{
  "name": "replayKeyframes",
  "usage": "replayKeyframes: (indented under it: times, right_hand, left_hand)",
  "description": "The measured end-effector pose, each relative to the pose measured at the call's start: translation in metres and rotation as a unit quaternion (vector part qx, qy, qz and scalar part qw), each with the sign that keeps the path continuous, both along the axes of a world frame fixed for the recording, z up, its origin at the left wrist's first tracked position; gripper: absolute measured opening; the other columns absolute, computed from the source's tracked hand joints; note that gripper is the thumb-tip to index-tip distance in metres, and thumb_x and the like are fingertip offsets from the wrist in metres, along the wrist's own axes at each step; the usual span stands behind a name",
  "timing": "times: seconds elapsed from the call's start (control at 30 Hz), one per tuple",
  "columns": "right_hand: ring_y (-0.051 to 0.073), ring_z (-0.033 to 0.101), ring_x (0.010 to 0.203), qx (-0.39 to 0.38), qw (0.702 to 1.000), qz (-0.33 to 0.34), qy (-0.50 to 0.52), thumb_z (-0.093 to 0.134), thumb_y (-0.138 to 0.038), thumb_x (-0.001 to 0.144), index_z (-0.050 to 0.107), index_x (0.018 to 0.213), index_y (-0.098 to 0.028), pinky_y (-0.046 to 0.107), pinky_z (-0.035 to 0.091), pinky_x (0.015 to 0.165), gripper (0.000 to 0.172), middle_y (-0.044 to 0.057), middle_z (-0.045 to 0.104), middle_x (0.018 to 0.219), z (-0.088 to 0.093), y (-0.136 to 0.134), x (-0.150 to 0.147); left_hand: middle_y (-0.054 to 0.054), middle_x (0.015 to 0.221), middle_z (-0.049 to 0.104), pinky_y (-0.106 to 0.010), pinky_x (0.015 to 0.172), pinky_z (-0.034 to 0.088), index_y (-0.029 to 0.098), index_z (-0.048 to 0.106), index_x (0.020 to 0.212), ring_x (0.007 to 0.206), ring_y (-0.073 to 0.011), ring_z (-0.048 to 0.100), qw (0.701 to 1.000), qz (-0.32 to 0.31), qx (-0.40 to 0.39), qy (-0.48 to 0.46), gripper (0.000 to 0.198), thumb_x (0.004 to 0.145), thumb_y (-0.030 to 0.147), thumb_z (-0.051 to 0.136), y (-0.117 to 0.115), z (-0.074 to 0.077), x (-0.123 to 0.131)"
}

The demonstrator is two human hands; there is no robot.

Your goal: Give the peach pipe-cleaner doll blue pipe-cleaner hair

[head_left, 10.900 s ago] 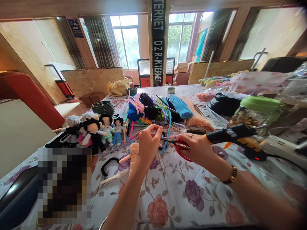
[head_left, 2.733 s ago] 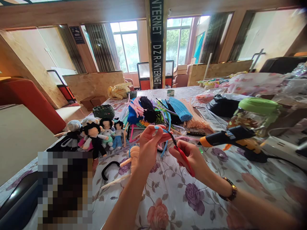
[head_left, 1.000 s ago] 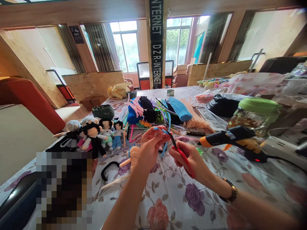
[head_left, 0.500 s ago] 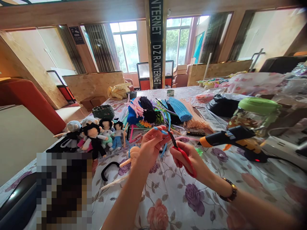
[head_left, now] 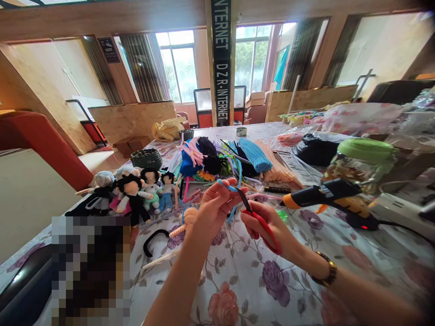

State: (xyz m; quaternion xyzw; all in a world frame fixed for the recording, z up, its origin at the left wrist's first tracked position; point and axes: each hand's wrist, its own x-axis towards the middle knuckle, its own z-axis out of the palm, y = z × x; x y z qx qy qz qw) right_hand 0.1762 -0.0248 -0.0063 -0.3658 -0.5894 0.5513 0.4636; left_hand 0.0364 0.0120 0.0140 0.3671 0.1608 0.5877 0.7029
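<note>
Near the middle of the frame the left hand (head_left: 212, 212) is raised off the tabletop (head_left: 238, 285), thumb and fingertips pinched shut on a short blue pipe cleaner (head_left: 224, 184). It is held up and roughly level, which seems to be so that its free end sticks out towards the other hand. The right hand (head_left: 268, 228), just beside it, is closed around the red handles of a pair of scissors (head_left: 260, 221). The dark blades point up and left and meet the blue piece next to the left fingertips; I cannot tell how far apart the blades are.

To the right a glue gun (head_left: 326, 194) rests with its orange nozzle lifted clear of the flowered cloth, likely because it is hot: a red light shows at its base. Behind it stands a jar (head_left: 363, 158) with a green lid. Finished dolls (head_left: 132, 190) lie in a row at the left, a half-made figure (head_left: 186, 218) sits below the left hand, and a heap of pipe cleaners (head_left: 220, 158) lies beyond, within easy reach.
</note>
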Motion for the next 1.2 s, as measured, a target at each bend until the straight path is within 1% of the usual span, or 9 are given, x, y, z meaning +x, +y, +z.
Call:
replayKeyframes:
  times: [0.1,0.3,0.4,0.57,0.73,0.87,0.97,1.1,1.2]
  right_hand:
    - [0.007,0.037,0.048,-0.002,1.0,-0.002,0.001,0.066,-0.051,0.075,0.037,0.064,-0.02,0.022,0.03,0.046,0.044,-0.007,0.038,0.054,-0.0006,0.0,-0.0005]
    - [0.007,0.037,0.045,-0.004,1.0,-0.02,-0.012,0.066,-0.051,0.075,0.037,0.063,-0.021,0.021,0.029,0.044,0.043,-0.008,0.04,0.05,-0.0012,-0.0007,-0.0005]
    - [0.006,0.036,0.043,-0.006,0.999,-0.027,-0.017,0.067,-0.05,0.074,0.038,0.063,-0.021,0.021,0.027,0.042,0.043,-0.008,0.041,0.048,-0.0009,-0.0007,-0.0005]
    - [0.007,0.037,0.046,-0.003,1.0,-0.022,-0.019,0.065,-0.051,0.076,0.038,0.063,-0.02,0.021,0.029,0.044,0.043,-0.007,0.041,0.051,0.0007,-0.0011,-0.0004]
    - [0.007,0.036,0.044,0.003,0.999,-0.04,-0.032,0.067,-0.05,0.074,0.038,0.062,-0.021,0.021,0.027,0.042,0.043,-0.008,0.04,0.048,-0.0019,-0.0007,-0.0002]
    - [0.007,0.036,0.046,0.007,0.999,-0.034,-0.023,0.067,-0.048,0.075,0.039,0.063,-0.02,0.021,0.027,0.044,0.041,-0.008,0.039,0.051,-0.0017,-0.0004,-0.0014]
    - [0.006,0.035,0.045,0.006,0.999,-0.037,-0.025,0.067,-0.048,0.075,0.038,0.063,-0.02,0.02,0.026,0.043,0.042,-0.008,0.039,0.05,-0.0005,-0.0004,-0.0017]
    - [0.006,0.035,0.044,0.009,0.999,-0.046,-0.018,0.069,-0.046,0.073,0.038,0.061,-0.02,0.02,0.026,0.042,0.042,-0.008,0.041,0.048,-0.0011,0.0,-0.0009]
    - [0.006,0.037,0.044,0.007,0.999,-0.048,-0.002,0.069,-0.046,0.074,0.04,0.063,-0.02,0.02,0.029,0.043,0.041,-0.008,0.042,0.049,-0.003,0.0011,-0.0004]
  left_hand:
    - [0.001,0.095,0.071,-0.021,0.075,0.055,0.018,0.068,0.069,0.077,-0.0143,0.07,1.0,-0.005,0.004,0.003,0.016,0.061,0.021,0.082,0.0004,-0.0015,0.0]
    - [0.001,0.097,0.071,-0.02,0.075,0.055,0.017,0.068,0.067,0.079,-0.0146,0.07,1.0,0.002,0.006,0.011,0.016,0.061,0.022,0.082,0.001,-0.0013,-0.0004]
    - [0.001,0.096,0.071,-0.021,0.074,0.055,0.017,0.068,0.068,0.077,-0.0143,0.07,1.0,0.007,0.006,0.015,0.017,0.06,0.023,0.082,0.0008,-0.001,-0.0008]
    - [0.001,0.092,0.071,-0.021,0.074,0.056,0.019,0.07,0.069,0.076,-0.0138,0.07,1.0,0.015,0.0,0.027,0.019,0.058,0.025,0.084,-0.0005,-0.0009,-0.0004]
    - [0.001,0.094,0.071,-0.023,0.076,0.056,0.019,0.07,0.068,0.075,-0.0137,0.07,0.999,0.016,0.001,0.031,0.02,0.055,0.024,0.085,-0.0009,0.0004,0.0005]
    - [0.001,0.093,0.071,-0.023,0.077,0.056,0.019,0.071,0.071,0.076,-0.0138,0.07,1.0,0.01,0.008,0.029,0.018,0.058,0.025,0.083,-0.0001,0.0001,0.0006]
    - [0.0,0.092,0.071,-0.023,0.077,0.055,0.019,0.071,0.073,0.076,-0.0141,0.07,0.999,0.012,0.013,0.032,0.017,0.062,0.026,0.081,0.0001,-0.0006,0.0005]
    - [0.0,0.091,0.07,-0.024,0.076,0.056,0.018,0.07,0.072,0.077,-0.0148,0.07,1.0,0.011,0.013,0.027,0.017,0.061,0.024,0.082,-0.0005,0.0001,0.0011]
    - [0.001,0.087,0.07,-0.025,0.073,0.056,0.017,0.07,0.072,0.075,-0.0149,0.069,1.0,0.027,0.003,0.013,0.018,0.061,0.025,0.082,-0.0002,0.0015,0.0022]
